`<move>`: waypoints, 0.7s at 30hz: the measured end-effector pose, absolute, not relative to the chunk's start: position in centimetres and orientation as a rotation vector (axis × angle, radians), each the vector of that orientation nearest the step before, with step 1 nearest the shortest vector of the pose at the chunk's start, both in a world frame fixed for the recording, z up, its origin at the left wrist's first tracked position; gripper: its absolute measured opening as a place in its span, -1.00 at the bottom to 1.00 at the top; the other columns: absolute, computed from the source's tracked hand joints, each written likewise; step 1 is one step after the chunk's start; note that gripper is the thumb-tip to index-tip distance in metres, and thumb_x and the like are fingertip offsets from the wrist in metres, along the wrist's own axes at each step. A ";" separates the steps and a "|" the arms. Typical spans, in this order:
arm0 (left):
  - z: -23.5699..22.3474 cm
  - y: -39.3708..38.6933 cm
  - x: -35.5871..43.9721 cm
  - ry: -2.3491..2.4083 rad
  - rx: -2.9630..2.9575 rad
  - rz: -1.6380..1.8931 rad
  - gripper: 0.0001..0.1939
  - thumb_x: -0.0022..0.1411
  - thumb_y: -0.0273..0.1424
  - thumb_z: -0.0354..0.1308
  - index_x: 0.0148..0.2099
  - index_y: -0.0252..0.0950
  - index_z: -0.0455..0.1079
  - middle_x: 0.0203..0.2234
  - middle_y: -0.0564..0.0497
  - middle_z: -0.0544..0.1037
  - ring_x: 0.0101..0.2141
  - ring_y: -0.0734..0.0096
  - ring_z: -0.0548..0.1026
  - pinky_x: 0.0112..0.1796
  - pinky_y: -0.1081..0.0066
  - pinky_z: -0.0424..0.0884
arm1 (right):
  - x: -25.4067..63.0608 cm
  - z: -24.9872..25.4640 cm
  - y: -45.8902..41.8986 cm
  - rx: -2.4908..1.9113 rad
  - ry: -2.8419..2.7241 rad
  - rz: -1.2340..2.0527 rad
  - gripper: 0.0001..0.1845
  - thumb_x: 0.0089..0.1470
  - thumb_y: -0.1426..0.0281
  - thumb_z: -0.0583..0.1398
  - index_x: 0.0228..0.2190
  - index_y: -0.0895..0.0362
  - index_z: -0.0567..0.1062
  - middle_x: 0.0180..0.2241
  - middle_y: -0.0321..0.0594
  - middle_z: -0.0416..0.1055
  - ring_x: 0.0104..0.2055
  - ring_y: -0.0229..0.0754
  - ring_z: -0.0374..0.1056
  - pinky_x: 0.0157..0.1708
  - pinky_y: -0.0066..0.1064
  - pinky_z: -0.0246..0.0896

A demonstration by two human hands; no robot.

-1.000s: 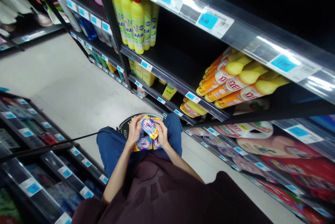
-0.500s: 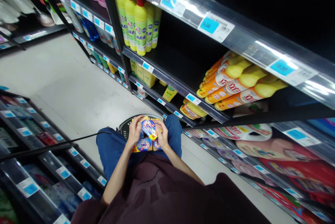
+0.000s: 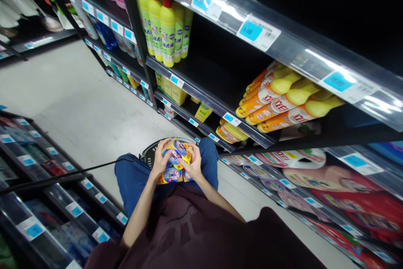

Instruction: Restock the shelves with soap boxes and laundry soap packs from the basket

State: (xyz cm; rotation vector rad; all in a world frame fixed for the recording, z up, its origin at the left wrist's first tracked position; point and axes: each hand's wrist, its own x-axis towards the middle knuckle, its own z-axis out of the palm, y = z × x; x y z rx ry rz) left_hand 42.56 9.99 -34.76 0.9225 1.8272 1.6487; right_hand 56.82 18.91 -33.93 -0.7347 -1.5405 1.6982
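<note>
Between my legs, both hands grip a shiny yellow-and-blue OMO pack (image 3: 174, 156). My left hand (image 3: 161, 156) is closed around its left side, thumb towards the front. On the other side my right hand (image 3: 193, 160) has its fingers bent over the top right edge and its thumb on the front. Two printed OMO faces show on the wrapper, one above the other. Just below the held pack, nearer my body, lie more OMO packs (image 3: 171, 175), partly covered by my hands. Behind them is the rim of a black container with holes (image 3: 150, 155).
Shelving (image 3: 195, 86) rises in front and to the right, holding yellow red-capped bottles (image 3: 168, 30) and orange bottles (image 3: 267, 103) lying down. Low shelves (image 3: 63, 202) stand at my left. Pale floor (image 3: 94, 113) runs between them. A dark cord (image 3: 103, 165) crosses at left.
The held OMO pack has turned in my hands, and a second printed face now shows. My right thumb has moved inward across its front. The view has shifted slightly.
</note>
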 end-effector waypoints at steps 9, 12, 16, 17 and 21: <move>-34.9 10.0 42.5 1.821 0.846 1.651 -0.43 0.28 -0.01 0.07 0.19 -0.27 0.33 0.11 -0.20 0.46 0.11 0.01 0.44 0.12 0.09 0.33 | 56.9 -34.3 18.9 -0.682 -1.543 1.697 -0.23 -0.12 0.25 0.46 0.08 0.05 0.29 0.10 -0.04 0.37 0.07 0.01 0.42 0.11 -0.13 0.37; -34.9 9.9 42.5 1.817 0.817 1.681 -0.45 0.27 -0.03 0.08 0.18 -0.25 0.32 0.10 -0.18 0.47 0.09 0.03 0.45 0.12 0.09 0.34 | 56.9 -34.7 19.2 -0.669 -1.591 1.721 -0.11 -0.16 0.26 0.49 0.14 0.05 0.26 0.16 -0.01 0.35 0.18 0.05 0.36 0.21 -0.10 0.29; -35.1 9.3 42.2 1.795 0.765 1.708 -0.47 0.27 -0.05 0.09 0.18 -0.23 0.31 0.10 -0.16 0.47 0.06 0.02 0.48 0.08 0.10 0.39 | 56.4 -34.6 20.0 -0.704 -1.768 1.817 -0.07 -0.18 0.22 0.49 0.18 0.07 0.27 0.09 -0.02 0.45 0.11 0.04 0.43 0.15 -0.09 0.35; -35.2 9.2 42.1 1.798 0.765 1.708 -0.47 0.27 -0.05 0.09 0.18 -0.22 0.31 0.10 -0.16 0.47 0.07 0.01 0.47 0.09 0.08 0.38 | 56.2 -34.4 20.3 -0.704 -1.829 1.825 -0.12 -0.19 0.20 0.49 0.14 0.07 0.33 0.04 -0.05 0.49 0.06 0.04 0.46 0.10 -0.10 0.39; -36.2 9.4 41.4 1.844 0.723 1.706 -0.46 0.25 -0.01 0.11 0.18 -0.13 0.33 0.13 -0.09 0.46 0.15 -0.07 0.42 0.18 0.01 0.33 | 55.3 -33.5 21.7 -0.669 -2.013 1.760 -0.21 -0.33 0.13 0.53 -0.03 0.05 0.49 -0.10 -0.16 0.54 -0.06 0.03 0.51 -0.03 -0.14 0.47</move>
